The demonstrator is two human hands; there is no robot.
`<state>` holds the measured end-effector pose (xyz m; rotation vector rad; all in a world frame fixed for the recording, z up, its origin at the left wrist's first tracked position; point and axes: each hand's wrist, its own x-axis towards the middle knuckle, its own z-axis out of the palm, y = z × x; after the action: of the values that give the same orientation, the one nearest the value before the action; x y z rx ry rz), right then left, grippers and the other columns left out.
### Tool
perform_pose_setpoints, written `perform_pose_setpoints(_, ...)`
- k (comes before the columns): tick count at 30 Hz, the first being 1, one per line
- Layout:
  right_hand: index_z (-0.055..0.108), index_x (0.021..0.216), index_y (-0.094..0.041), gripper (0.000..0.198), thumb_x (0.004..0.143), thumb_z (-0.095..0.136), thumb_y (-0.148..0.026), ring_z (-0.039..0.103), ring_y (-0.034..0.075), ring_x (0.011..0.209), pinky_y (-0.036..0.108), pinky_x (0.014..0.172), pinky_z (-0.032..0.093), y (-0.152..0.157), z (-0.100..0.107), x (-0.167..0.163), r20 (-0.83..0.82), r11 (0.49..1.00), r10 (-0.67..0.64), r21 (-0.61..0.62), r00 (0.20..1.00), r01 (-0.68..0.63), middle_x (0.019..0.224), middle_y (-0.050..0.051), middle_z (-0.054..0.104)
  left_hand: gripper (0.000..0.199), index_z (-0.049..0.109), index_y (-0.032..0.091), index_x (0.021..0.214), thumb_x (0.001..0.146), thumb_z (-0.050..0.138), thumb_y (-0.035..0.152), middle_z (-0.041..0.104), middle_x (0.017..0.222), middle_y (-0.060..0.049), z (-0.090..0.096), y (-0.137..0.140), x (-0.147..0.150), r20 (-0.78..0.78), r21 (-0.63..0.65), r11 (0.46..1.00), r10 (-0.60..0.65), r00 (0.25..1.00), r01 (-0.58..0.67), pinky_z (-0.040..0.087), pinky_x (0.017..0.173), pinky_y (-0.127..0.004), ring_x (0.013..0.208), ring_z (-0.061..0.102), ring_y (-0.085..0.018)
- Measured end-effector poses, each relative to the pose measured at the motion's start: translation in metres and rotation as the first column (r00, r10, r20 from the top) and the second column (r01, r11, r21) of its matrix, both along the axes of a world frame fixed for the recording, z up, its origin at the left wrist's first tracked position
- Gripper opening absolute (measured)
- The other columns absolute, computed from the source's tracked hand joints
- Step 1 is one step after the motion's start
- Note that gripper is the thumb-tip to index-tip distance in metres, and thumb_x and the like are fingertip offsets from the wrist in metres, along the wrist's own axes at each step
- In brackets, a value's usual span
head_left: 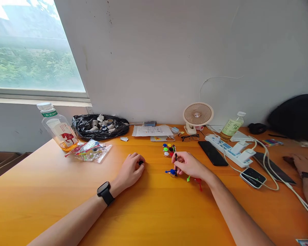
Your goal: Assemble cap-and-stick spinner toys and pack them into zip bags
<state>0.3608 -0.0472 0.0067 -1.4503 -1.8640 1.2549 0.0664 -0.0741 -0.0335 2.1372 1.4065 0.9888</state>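
Note:
My left hand [130,171] rests on the table with its fingers curled round a small black round piece [140,163]. In a pinch, my right hand [191,165] has a black plastic arrow [176,167], held upright with its lower end close to a blue arrow [172,172] on the table. A green arrow [188,178] and a red arrow [200,185] lie partly hidden under that hand. Just beyond it is a group of small round pieces, among them a blue one [165,145], a green one [165,149] and a white one [166,154].
Plastic packets [92,152] and a large bottle [58,130] stand left, near a black bag [79,128] of scraps. To the right are a phone [213,153], a power strip [228,150] with cables, and another person's hand [299,164]. A fan [198,114] stands behind.

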Motion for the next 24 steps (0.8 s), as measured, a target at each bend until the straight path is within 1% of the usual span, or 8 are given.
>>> perform_pose_setpoints(7,0.061,0.085,-0.019,0.003,0.085,0.059,-0.018,0.067,0.015,0.053,0.021,0.048,0.049,0.008,0.006,0.024,0.193,0.993,-0.098,0.080,0.976,0.084,0.067,0.001,0.070,0.013,0.067,0.022,0.097,0.093,0.054,0.020,0.068,0.101,-0.008,0.001,0.000,0.001,-0.002,0.005,1.000,-0.018,1.000,0.018,0.051,0.084,-0.039,0.095,0.063,-0.027)
perform_pose_setpoints(10,0.060,0.079,-0.018,0.008,0.087,0.059,-0.018,0.066,0.015,0.053,0.020,0.046,0.044,0.009,0.011,0.030,0.301,0.990,-0.138,0.083,0.944,0.118,0.067,0.003,0.070,0.015,0.068,0.021,0.103,0.094,0.056,0.021,0.069,0.098,-0.007,0.001,-0.002,0.003,0.016,-0.006,0.999,-0.053,0.998,0.053,0.052,0.081,-0.037,0.089,0.065,-0.024)
perform_pose_setpoints(13,0.062,0.077,-0.017,0.011,0.088,0.058,-0.018,0.065,0.014,0.055,0.021,0.049,0.041,0.011,0.017,0.038,0.385,0.985,-0.147,0.142,0.911,0.099,0.071,0.004,0.071,0.020,0.069,0.022,0.112,0.097,0.056,0.022,0.071,0.101,-0.006,0.000,-0.005,0.005,0.035,-0.031,0.993,-0.116,0.993,0.117,0.053,0.077,-0.033,0.083,0.066,-0.021)
perform_pose_setpoints(15,0.066,0.082,-0.016,0.012,0.088,0.057,-0.018,0.065,0.015,0.059,0.022,0.052,0.041,0.012,0.020,0.043,0.402,0.978,-0.151,0.194,0.903,0.077,0.072,0.005,0.072,0.023,0.068,0.023,0.119,0.098,0.057,0.024,0.072,0.106,-0.006,-0.001,-0.007,0.006,0.037,-0.037,0.986,-0.162,0.986,0.164,0.054,0.076,-0.031,0.084,0.067,-0.019)
perform_pose_setpoints(17,0.071,0.091,-0.015,0.018,0.091,0.054,-0.022,0.063,0.016,0.061,0.024,0.054,0.041,0.013,0.024,0.046,0.401,0.965,-0.166,0.255,0.901,0.064,0.071,0.004,0.071,0.026,0.067,0.025,0.123,0.099,0.058,0.026,0.072,0.110,-0.005,-0.003,-0.008,0.006,0.038,-0.038,0.979,-0.200,0.979,0.201,0.055,0.079,-0.030,0.087,0.068,-0.019)
perform_pose_setpoints(19,0.074,0.101,-0.015,0.028,0.095,0.052,-0.030,0.060,0.017,0.061,0.026,0.055,0.040,0.013,0.027,0.046,0.375,0.941,-0.192,0.334,0.907,0.061,0.072,0.004,0.070,0.028,0.066,0.026,0.126,0.099,0.060,0.026,0.073,0.113,-0.004,-0.004,-0.009,0.007,0.045,-0.040,0.970,-0.238,0.970,0.239,0.056,0.084,-0.030,0.093,0.069,-0.019)
perform_pose_setpoints(21,0.076,0.111,-0.015,0.038,0.098,0.050,-0.040,0.062,0.020,0.067,0.028,0.059,0.042,0.010,0.030,0.042,0.295,0.911,-0.211,0.405,0.932,0.078,0.080,0.006,0.073,0.029,0.065,0.027,0.127,0.098,0.062,0.025,0.073,0.116,-0.003,-0.004,-0.011,0.008,0.057,-0.044,0.959,-0.277,0.959,0.279,0.056,0.090,-0.030,0.099,0.070,-0.019)
perform_pose_setpoints(24,0.075,0.120,-0.018,0.042,0.098,0.053,-0.046,0.066,0.022,0.083,0.030,0.072,0.048,0.004,0.033,0.027,0.128,0.893,-0.190,0.434,0.973,0.117,0.097,0.008,0.075,0.032,0.065,0.027,0.127,0.096,0.066,0.025,0.074,0.117,-0.002,-0.002,-0.014,0.008,0.079,-0.059,0.941,-0.329,0.941,0.334,0.056,0.094,-0.031,0.103,0.070,-0.019)
